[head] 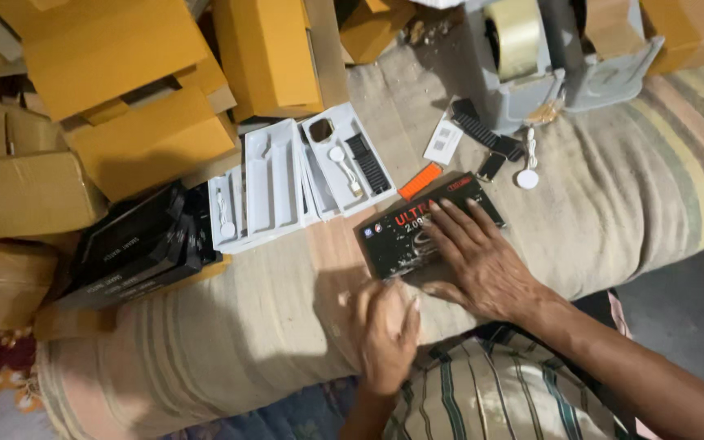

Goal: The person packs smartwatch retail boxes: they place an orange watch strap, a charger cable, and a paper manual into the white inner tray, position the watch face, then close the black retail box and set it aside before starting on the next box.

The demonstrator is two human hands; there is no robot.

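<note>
**Flat palm on a black box, watch parts spread behind it**

Fingers of the right hand (482,265) lie spread and nearly straight, pressed flat on the lid of a black printed box (417,232) that rests on a striped cushion (637,204); the open palm seems to pin the box down so it does not slide on the soft cloth. It grips nothing. The left hand (385,334) sits just below the box's near edge, fingers curled loosely inward, its tips at or close to the box corner; whether it pinches anything there I cannot tell.

From the head view, white moulded trays (287,183) lie side by side behind the box, one holding a watch body, a charging puck and a dark strap (367,163). An orange strap (420,181) lies just beyond the box's far edge. Further right are a loose black strap (486,130), a small white leaflet (443,143) and a white charger disc (527,178). A grey tape dispenser (523,57) stands at the top, brown cartons (140,98) pile at left, and a stack of black boxes (140,244) sits beside the trays.
</note>
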